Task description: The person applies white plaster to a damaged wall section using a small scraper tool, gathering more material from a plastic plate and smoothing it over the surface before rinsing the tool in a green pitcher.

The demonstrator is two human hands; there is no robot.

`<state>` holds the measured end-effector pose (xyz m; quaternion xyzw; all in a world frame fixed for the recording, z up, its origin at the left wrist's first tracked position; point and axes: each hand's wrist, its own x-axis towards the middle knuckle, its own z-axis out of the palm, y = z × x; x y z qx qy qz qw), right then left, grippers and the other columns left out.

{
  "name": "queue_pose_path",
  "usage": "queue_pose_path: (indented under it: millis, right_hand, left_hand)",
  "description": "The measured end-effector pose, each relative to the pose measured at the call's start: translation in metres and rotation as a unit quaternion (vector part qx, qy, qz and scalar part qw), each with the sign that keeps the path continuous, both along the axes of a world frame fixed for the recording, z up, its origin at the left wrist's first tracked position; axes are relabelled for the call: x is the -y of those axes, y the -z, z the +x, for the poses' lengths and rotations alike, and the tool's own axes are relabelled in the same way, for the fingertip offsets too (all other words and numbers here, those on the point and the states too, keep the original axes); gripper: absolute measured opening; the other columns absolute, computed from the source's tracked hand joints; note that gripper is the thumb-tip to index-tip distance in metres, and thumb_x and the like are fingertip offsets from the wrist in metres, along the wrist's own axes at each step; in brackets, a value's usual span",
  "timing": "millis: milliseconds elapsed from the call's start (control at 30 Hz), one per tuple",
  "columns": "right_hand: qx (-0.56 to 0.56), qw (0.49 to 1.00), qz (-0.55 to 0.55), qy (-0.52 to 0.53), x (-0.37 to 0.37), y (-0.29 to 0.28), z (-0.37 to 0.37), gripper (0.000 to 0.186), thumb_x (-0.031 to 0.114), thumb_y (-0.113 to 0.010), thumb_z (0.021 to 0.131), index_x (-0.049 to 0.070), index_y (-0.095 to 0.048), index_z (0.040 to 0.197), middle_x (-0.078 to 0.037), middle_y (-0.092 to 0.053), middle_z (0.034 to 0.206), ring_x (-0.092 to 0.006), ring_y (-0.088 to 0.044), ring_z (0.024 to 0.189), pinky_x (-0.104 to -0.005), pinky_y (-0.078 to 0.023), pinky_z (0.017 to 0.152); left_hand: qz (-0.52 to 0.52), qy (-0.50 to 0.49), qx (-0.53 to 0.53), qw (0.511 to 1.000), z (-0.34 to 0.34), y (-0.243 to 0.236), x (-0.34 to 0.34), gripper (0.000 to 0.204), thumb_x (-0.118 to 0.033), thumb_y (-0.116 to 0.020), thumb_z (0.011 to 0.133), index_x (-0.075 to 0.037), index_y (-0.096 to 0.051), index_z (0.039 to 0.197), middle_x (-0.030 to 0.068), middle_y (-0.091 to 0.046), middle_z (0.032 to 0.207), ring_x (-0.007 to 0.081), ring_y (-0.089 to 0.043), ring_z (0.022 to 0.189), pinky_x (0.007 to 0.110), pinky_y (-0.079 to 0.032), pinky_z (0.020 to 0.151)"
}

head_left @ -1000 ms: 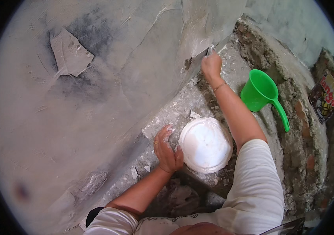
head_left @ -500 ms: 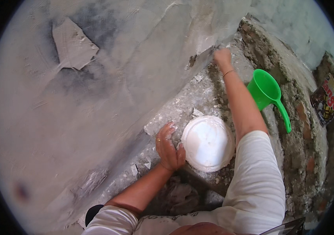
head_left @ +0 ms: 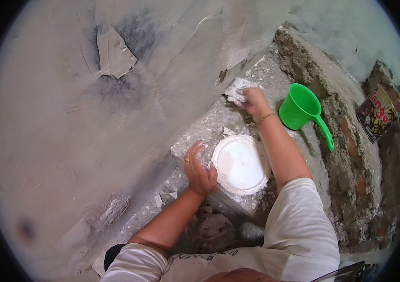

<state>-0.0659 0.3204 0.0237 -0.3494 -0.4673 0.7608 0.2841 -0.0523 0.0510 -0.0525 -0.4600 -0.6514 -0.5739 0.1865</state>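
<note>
White-smeared tool in right hand

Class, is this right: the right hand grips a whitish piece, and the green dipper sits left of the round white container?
"Left" is wrong: the head view shows the green dipper right of the round white container. The rest stands.

Wall down the frame's left | dish on the ledge, just right of centre | left hand beside its left rim | right hand above it, near the wall | dipper further right | packet far right, beyond the dipper
</note>
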Motion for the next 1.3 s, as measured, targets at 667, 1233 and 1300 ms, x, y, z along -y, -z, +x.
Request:
queue_pose_path:
  millis: [667,1233,1300]
  right_hand:
    - [0.608,0.532,0.589,0.019,-0.084,-0.062,0.005,0.026,0.02,-0.051,0.079,0.01,-0.068,0.096,-0.012,-0.066,0.101,-0.0302,-0.063,0.095,-0.0402,-0.05,0.076]
    - [0.483,0.509,0.673,-0.232,-0.028,-0.062,-0.003,0.026,0.016,-0.054,0.074,-0.003,-0.064,0.088,-0.025,-0.062,0.094,-0.0379,-0.061,0.09,-0.0425,-0.049,0.076]
    - [0.511,0.527,0.66,-0.158,-0.022,-0.067,0.001,0.025,0.015,-0.054,0.075,0.0,-0.065,0.092,-0.021,-0.063,0.098,-0.0365,-0.06,0.094,-0.0429,-0.048,0.08]
  left_hand:
    - [0.006,0.004,-0.001,1.0,0.0,0.003,-0.005,0.049,-0.012,-0.051,0.066,0.005,-0.042,0.111,0.0254,-0.05,0.115,0.0417,-0.048,0.107,0.048,-0.034,0.095]
    - [0.003,0.014,0.028,1.0,0.0,0.003,0.0,0.05,-0.012,-0.051,0.066,0.005,-0.042,0.113,0.026,-0.047,0.119,0.0415,-0.046,0.109,0.048,-0.032,0.096]
    - [-0.007,0.014,0.043,0.999,-0.001,0.003,0.004,0.05,-0.012,-0.051,0.067,0.006,-0.041,0.113,0.0265,-0.047,0.119,0.0417,-0.045,0.109,0.049,-0.032,0.096]
